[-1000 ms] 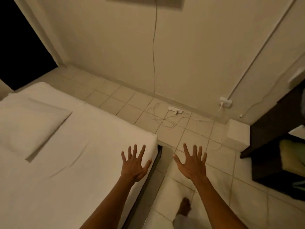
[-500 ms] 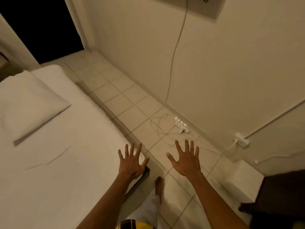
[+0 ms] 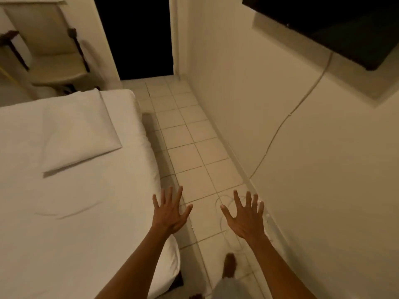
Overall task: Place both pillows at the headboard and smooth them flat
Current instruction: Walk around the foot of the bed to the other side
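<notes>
A dim bedroom with cream walls and a pale tiled floor (image 3: 190,152) fills the view, and the bed (image 3: 75,223) serves as the landmark. Beyond the bed's far left corner stands a light-coloured chair (image 3: 56,50) with dark legs, partly cut off by the frame edge. On the bed itself, towards its far end, lies one white pillow (image 3: 79,128) — flat on the sheet, its near corner pointing at the bed's right edge. Only this one pillow can be made out; the headboard itself cannot be told apart in the dim light. A few shallow creases mark the sheet nearer the viewer.

Past the bed's far right corner a dark doorway (image 3: 133,35) opens. Over the bed's near right edge hovers the left hand (image 3: 169,212), back up, fingers spread wide, holding nothing. Right of the bed, above the tiles, the right hand (image 3: 246,216) hangs the same way — splayed and empty. Below it a bare foot (image 3: 230,266) stands on the floor beside a loose cord. Further right of the bed, a thin cable (image 3: 280,126) runs down the wall from a dark screen (image 3: 336,24) mounted high up.
</notes>
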A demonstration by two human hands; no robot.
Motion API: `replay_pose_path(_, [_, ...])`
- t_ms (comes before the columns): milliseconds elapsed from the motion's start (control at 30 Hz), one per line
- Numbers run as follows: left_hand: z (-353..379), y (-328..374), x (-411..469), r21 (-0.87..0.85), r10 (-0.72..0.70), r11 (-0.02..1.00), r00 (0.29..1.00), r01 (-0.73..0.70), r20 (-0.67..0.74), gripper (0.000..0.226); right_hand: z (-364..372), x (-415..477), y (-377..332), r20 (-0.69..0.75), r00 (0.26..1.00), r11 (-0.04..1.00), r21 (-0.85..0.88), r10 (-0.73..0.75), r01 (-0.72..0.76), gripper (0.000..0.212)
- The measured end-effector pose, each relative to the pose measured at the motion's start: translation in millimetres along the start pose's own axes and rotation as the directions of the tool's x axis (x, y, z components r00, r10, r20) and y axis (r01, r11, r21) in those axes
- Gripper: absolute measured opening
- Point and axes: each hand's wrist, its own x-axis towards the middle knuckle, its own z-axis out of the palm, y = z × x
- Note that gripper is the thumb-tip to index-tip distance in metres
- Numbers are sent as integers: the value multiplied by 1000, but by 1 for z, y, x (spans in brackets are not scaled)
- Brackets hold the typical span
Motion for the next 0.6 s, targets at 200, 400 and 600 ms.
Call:
replay_pose_path(200, [-14,18,75,10,-170,985,985,170,23,90,-34,124,-4,56,986,987,-18,-155,157,88])
replay_pose_path(400, [-54,47,164,-41,-274,961,961,274,-18,84,-76,244,-4,133,946,946,-100,-295,309,88])
replay_pose_path(600, [-80,32,252,-88,-396,916,918,392,-30,89,-106,357,-45,145,890,876,-164,-433,453,88])
